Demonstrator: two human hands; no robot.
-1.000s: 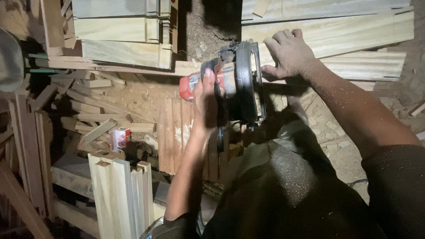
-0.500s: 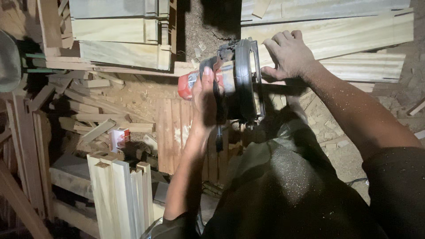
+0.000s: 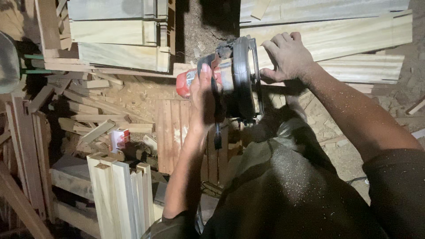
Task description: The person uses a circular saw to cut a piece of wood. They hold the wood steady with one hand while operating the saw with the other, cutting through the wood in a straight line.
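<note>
While my left hand (image 3: 204, 95) grips the circular saw (image 3: 230, 79) closed around its body, my right hand (image 3: 285, 55) lies flat, fingers spread, on the pale plank (image 3: 345, 33), whose length runs off to my right, just beside the saw.

Dark short-sleeved shirt (image 3: 398, 186), olive-grey trousers (image 3: 283, 190) (both dusted with fine sawdust); forearms bare, sawdust-speckled, no gloves on hands.

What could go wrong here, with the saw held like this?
The right hand presses the plank right beside the circular saw, so a slip might bring its fingers near the blade. The left hand alone holds the saw; a kick could twist it. Loose offcuts underfoot might cause a stumble.
</note>
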